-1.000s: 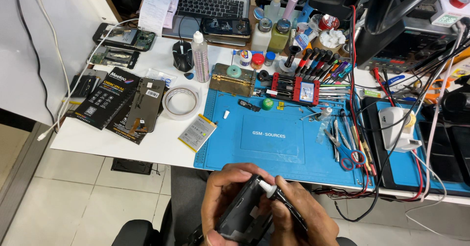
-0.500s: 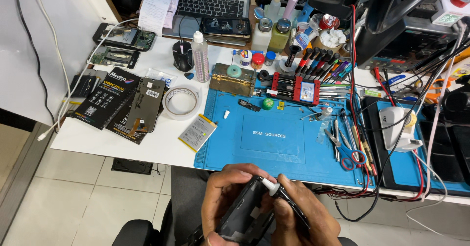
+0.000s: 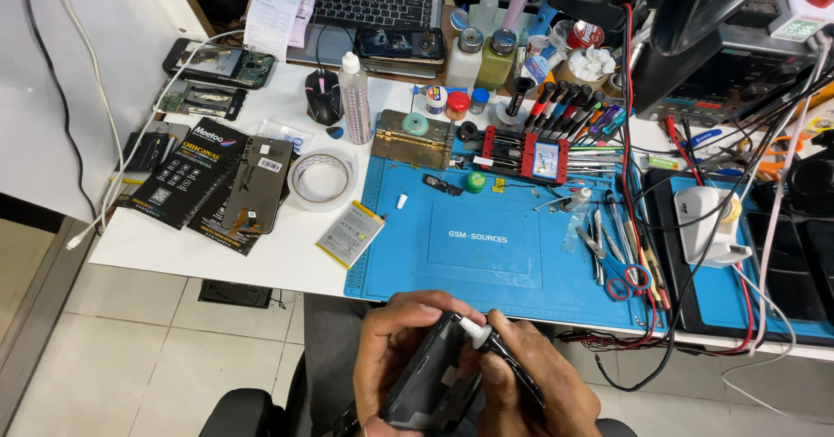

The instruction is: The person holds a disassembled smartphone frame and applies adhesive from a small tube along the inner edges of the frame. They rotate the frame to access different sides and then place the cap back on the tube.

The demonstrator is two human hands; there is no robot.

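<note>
My left hand [image 3: 395,348] grips a dark opened phone body [image 3: 434,380] below the table's front edge, over my lap. My right hand [image 3: 530,383] holds a slim black tube with a white nozzle [image 3: 486,341], its tip touching the phone's upper edge. Both hands sit just in front of the blue work mat [image 3: 486,237].
On the white table [image 3: 287,250] lie a phone battery [image 3: 349,234], a tape roll [image 3: 320,179], black phone-part boxes [image 3: 187,172], a squeeze bottle [image 3: 354,98], a laptop [image 3: 369,3], tweezers and scissors [image 3: 621,254], a red tool rack [image 3: 530,155] and tangled cables [image 3: 695,228].
The white nozzle has shifted slightly along the phone's top edge; both hands stay almost in place.
</note>
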